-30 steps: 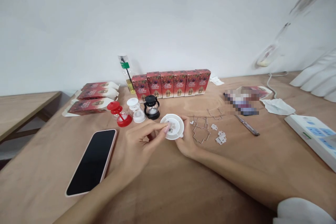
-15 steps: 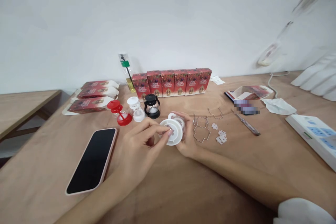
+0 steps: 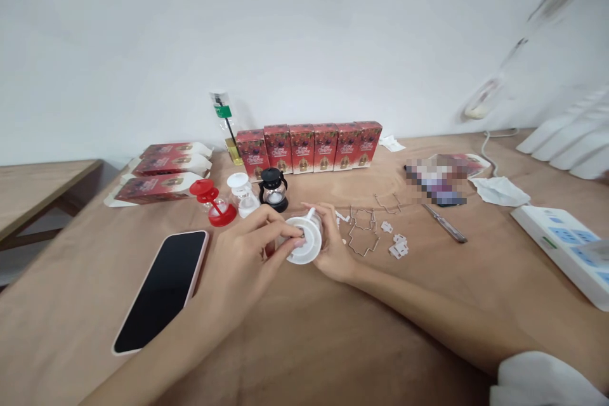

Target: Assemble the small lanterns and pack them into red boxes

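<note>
In our right hand (image 3: 333,254) we grip a white lantern body (image 3: 313,246), fingers curled around its far side and its round base tilted toward us. The lantern lies between our two hands, off the bench (image 3: 323,336), its far edge against the right palm and its base facing the left fingertips. Our left hand (image 3: 259,241) reaches in from the other side, thumb and forefinger brought together at the middle of that base; we cannot tell whether anything small is pinched between them.

Just beside the right hand we see bent metal wires (image 3: 364,235) and, beyond them, small white plates (image 3: 398,246) lying loose. Beyond the left hand stand a black lantern (image 3: 273,190), a white-topped lantern (image 3: 240,187) and a red lantern (image 3: 212,203), side by side. Near the left forearm lies a phone (image 3: 162,292) with a dark screen.

Farther out, six red boxes (image 3: 301,149) stand in a row near the wall, with a clear bottle (image 3: 228,133) at their left end. More red boxes (image 3: 159,188) lie flat at the left. On our right are a slim tool (image 3: 445,223), a crumpled tissue (image 3: 500,191) and a white power strip (image 3: 566,247).
</note>
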The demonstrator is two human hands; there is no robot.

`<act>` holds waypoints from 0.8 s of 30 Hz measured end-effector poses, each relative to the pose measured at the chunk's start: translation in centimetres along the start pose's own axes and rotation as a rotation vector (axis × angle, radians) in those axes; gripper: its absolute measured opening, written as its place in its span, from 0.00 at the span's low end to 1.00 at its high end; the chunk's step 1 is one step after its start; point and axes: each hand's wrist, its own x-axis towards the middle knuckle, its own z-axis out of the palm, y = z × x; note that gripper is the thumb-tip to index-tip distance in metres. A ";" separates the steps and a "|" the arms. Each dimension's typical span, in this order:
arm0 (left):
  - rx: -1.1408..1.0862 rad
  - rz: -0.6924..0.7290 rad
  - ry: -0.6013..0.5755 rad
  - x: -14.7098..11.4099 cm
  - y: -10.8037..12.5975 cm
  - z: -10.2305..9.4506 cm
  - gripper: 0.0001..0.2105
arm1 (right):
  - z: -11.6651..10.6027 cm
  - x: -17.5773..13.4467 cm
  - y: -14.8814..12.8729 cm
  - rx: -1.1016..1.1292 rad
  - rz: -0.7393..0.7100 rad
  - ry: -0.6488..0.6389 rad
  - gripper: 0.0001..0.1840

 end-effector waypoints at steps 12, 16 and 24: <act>-0.050 -0.069 0.277 0.2 0.0 0.4 0.05 | -1.5 1.4 2.2 0.021 0.030 0.115 0.36; -0.083 -0.260 0.077 -0.2 -0.9 2.6 0.09 | -2.8 2.5 2.8 -0.017 0.105 0.163 0.29; 0.267 -0.144 -0.458 -0.9 -2.1 8.9 0.15 | -4.1 3.4 3.9 -0.070 0.171 0.207 0.20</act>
